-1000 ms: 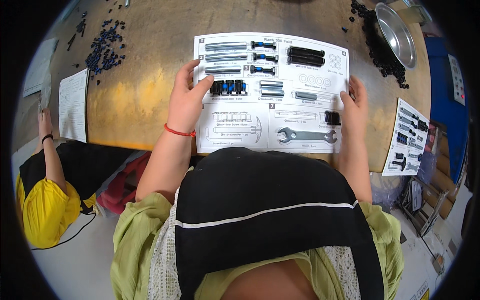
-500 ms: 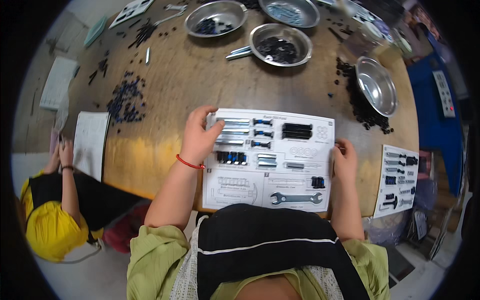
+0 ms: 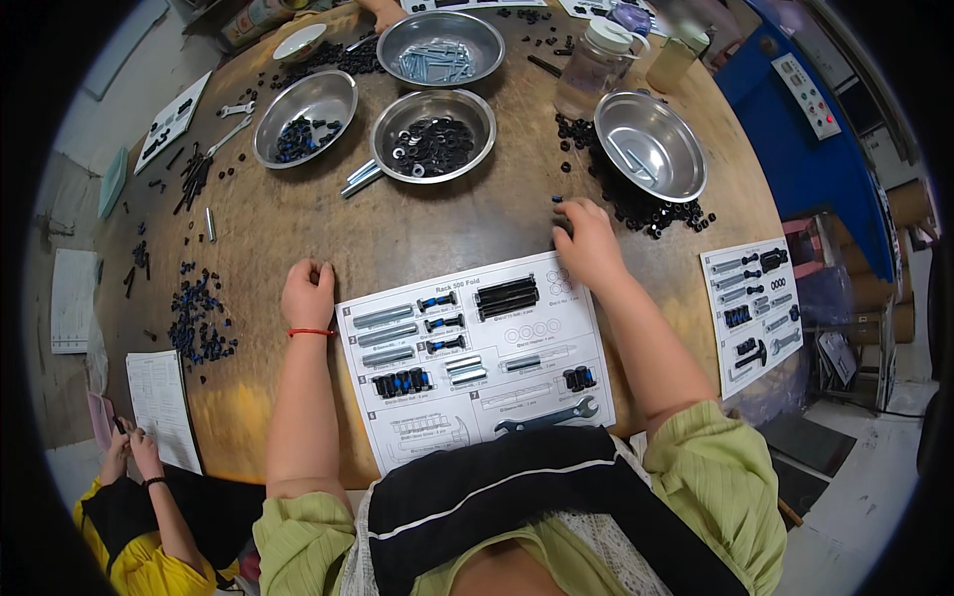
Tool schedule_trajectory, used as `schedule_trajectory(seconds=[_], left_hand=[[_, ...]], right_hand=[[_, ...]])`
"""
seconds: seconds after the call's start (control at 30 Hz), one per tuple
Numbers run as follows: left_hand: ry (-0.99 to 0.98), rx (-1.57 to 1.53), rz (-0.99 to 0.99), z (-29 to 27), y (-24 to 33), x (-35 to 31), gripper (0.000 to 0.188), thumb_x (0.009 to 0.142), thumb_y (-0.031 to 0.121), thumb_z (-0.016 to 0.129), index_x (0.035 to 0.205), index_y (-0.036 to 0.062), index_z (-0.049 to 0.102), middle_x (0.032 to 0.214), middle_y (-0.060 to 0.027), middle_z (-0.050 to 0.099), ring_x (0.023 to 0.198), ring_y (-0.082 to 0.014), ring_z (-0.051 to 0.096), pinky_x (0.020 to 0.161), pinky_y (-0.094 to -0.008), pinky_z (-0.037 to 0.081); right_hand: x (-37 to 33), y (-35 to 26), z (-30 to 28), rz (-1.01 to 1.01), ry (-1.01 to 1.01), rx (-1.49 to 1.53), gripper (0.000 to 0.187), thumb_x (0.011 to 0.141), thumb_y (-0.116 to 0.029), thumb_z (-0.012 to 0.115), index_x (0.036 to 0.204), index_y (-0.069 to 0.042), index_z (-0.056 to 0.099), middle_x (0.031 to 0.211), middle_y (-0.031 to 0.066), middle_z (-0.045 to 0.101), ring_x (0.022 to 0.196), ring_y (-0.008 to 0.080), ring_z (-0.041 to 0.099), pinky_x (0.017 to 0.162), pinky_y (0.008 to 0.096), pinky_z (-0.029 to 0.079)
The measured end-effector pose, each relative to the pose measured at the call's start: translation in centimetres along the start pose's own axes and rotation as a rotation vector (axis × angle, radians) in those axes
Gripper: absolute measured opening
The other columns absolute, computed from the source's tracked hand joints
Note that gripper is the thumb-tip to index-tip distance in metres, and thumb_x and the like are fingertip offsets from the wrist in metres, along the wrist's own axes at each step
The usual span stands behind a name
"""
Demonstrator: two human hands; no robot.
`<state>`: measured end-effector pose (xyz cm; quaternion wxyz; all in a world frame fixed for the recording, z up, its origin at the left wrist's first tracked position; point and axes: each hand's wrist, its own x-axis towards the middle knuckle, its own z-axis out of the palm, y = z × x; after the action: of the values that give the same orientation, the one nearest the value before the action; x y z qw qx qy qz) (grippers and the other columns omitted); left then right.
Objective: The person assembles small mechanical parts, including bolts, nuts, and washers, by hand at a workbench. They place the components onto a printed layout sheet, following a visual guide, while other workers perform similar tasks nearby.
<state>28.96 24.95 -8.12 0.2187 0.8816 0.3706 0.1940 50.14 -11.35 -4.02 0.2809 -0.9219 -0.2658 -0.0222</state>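
Note:
A white card with rows of silver sleeves, black-and-blue bolts and a wrench shown on it lies at a slant in front of me. My apron covers part of its near edge. My left hand, with a red bracelet at the wrist, rests by the card's far left corner. Its fingers are curled in, and nothing shows in them. Past the far right corner, my right hand is on the table with thumb and forefinger apart. A small dark bolt lies just beyond its fingertips.
Steel bowls hold washers, blue-tipped bolts and silver pins; another bowl stands among black nuts. Loose bolts lie left. A clear jug stands far right. A co-worker's hands are at lower left.
Both hands have come off the card's sides: the left rests by its far left corner, the right reaches farther out toward the nuts. The view has shifted, and the card lies more slanted.

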Motion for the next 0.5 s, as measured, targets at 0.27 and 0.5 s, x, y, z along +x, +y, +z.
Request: schedule_trajectory(seconds=[0.27, 0.5], left_hand=[[-0.004, 0.087, -0.008, 0.2, 0.7, 0.1, 0.026, 0.087, 0.03, 0.064, 0.081, 0.0047, 0.062, 0.083, -0.0115, 0.063, 0.072, -0.0304, 0.061, 0.066, -0.0402, 0.049], [0.0, 0.096, -0.029, -0.2, 0.8, 0.0, 0.024, 0.086, 0.031, 0.062, 0.081, 0.007, 0.063, 0.088, -0.0116, 0.064, 0.076, -0.0337, 0.063, 0.067, -0.0426, 0.05]], right_hand=[[4.2, 1.7, 2.3, 0.168, 0.009, -0.093, 0.018, 0.082, -0.014, 0.067, 0.096, -0.003, 0.064, 0.1, 0.0171, 0.059, 0.099, 0.0373, 0.057, 0.086, 0.0448, 0.047], [3.2, 1.8, 3.0, 0.05, 0.109, -0.04, 0.013, 0.081, -0.012, 0.068, 0.089, -0.003, 0.062, 0.095, 0.0172, 0.058, 0.096, 0.0374, 0.056, 0.083, 0.0454, 0.046]])
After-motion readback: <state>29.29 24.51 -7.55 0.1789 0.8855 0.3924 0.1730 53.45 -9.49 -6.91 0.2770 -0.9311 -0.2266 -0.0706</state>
